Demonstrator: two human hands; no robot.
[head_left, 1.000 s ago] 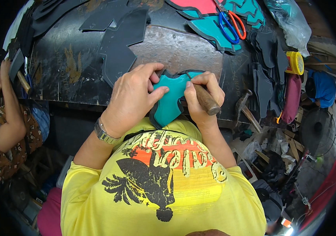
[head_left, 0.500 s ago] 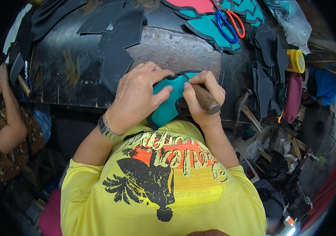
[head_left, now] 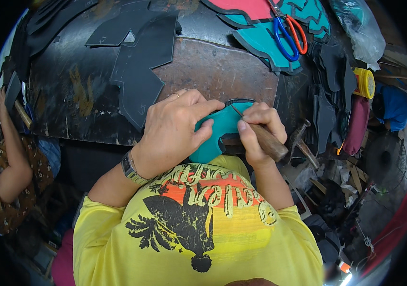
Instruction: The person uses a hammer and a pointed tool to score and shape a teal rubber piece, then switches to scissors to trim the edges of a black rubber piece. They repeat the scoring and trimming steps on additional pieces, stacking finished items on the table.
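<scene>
A teal shaped piece (head_left: 221, 125) with a black border lies at the table's near edge, against my yellow shirt. My left hand (head_left: 172, 121) grips it from the left, the forefinger pressing on the black edge at the top and the thumb on the teal face. In my right hand (head_left: 264, 125) is an awl (head_left: 271, 143) with a thick wooden handle. Its thin metal tip points up and left onto the piece's black border, near my left forefinger. My right palm and the piece's underside are hidden.
Black cut pieces (head_left: 141, 62) lie beyond my hands. Scissors (head_left: 286, 38) with blue and red handles rest on more teal pieces at the far right. A hammer (head_left: 303, 143) sits beside my right hand, near a yellow tub (head_left: 364, 83). Another person's arm (head_left: 15, 152) is at left.
Both hands and the teal piece sit slightly lower and further right in the picture. The awl's tip has shifted along the border, away from my left forefinger, and its handle has swung rightward.
</scene>
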